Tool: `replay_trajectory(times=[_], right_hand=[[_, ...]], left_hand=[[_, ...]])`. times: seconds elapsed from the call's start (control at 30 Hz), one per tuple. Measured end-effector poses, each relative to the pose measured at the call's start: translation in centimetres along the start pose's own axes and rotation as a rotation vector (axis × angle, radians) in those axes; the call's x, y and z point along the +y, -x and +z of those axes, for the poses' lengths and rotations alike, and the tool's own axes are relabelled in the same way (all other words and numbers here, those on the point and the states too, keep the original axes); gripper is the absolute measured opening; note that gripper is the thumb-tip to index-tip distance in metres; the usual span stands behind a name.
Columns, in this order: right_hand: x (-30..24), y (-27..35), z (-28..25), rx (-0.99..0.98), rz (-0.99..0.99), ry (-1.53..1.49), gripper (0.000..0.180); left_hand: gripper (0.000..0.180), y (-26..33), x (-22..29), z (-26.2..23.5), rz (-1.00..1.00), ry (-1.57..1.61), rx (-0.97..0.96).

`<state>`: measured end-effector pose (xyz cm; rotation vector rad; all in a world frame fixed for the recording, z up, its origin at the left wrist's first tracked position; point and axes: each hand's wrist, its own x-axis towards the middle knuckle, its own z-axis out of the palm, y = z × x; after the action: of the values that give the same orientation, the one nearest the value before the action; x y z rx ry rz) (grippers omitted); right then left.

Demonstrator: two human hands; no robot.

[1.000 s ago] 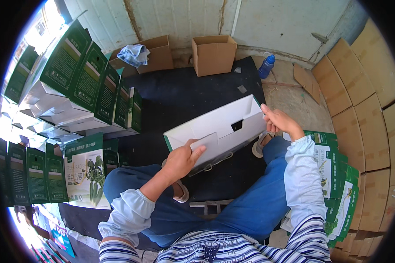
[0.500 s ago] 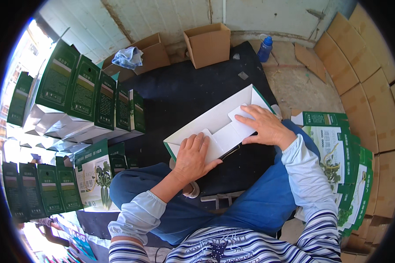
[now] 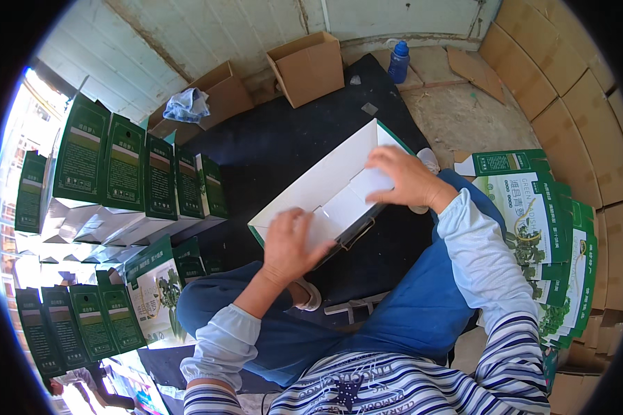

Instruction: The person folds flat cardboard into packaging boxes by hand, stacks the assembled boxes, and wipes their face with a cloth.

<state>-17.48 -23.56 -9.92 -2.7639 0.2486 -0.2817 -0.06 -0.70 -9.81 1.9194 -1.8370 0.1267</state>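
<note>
A green gift carton with a white inside (image 3: 304, 185) lies tilted across my lap, its open side up. My left hand (image 3: 289, 247) rests at the carton's left end, thumb and fingers apart and slightly blurred, over the flap there. At the right end my right hand (image 3: 410, 181) reaches in, fingers spread and bent down against a white inner flap (image 3: 371, 182). Neither hand is closed round anything I can see. A yellow cord handle (image 3: 358, 235) shows on the carton's near side. My fingertips partly hide the flaps.
Upright green cartons (image 3: 128, 162) stand in rows at the left. Flat green-and-white cartons (image 3: 516, 207) are piled at my right. Brown boxes (image 3: 308, 69) and a blue bottle (image 3: 399, 63) stand at the back. Stacked brown cartons (image 3: 581, 111) line the right side.
My hands have lifted from lying flat on the flaps; the fingers now bend down into the carton. The white flaps sit lower inside. The view has shifted a little.
</note>
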Motion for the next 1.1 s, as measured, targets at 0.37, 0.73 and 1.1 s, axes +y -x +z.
replay_trajectory(times=[0.37,0.73,1.1], right_hand=[[9.2,-0.6,0.9,0.017,0.888,-0.551,0.085],[7.8,2.1,-2.7,0.248,0.824,-1.199,0.083],[9.4,4.8,2.5,0.419,0.833,-1.15,0.072]], left_hand=[[0.066,6.1,-10.3,3.7,-1.575,1.632,-0.171],[0.049,2.0,-8.3,0.0,-1.11,1.462,-0.108],[0.067,3.9,-9.6,0.9,-1.151,1.304,0.129]])
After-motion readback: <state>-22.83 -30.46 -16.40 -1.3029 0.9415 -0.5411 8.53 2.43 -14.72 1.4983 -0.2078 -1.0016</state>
